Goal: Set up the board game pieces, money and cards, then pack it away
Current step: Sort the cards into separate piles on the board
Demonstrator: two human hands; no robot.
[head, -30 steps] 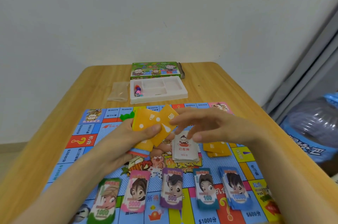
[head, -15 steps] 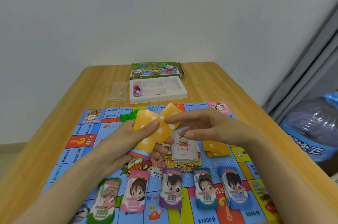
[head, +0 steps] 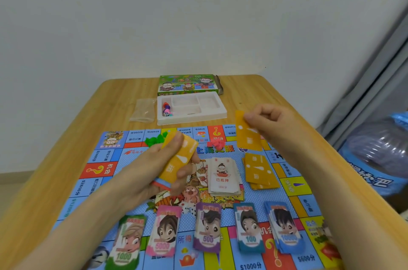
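Cards of this kind look thin, light and a little slick, so they will likely bend rather than break and slide off one another easily. The safe hold is by a short edge or corner, thumb on one face and a fingertip on the other. The right hand (head: pixel 271 121) does just that, pinching a single orange card (head: pixel 247 135) by its upper end. It holds the card up over the far right part of the board (head: pixel 103 157), beyond the orange pile (head: pixel 259 170) lying there. The left hand (head: pixel 145 170) has thumb and fingers curled round a held stack (head: pixel 178 159) of orange cards (a red and a blue edge peep out beneath it), raised over the board's middle. Squeezing that stack by its long sides should keep it from fanning.

As for writing, the white deck (head: pixel 223 179) just beside the orange pile shows 已抵押 and 1800分. Five money stacks (head: pixel 208 227) along the near edge read 1000, 5000, 500, 100 and 10000. The board carries 机会 on a red square, plus 所得, $1000分 and $600分. Lettering on the green box (head: pixel 187 84) at the far end of the table is too small to make out.
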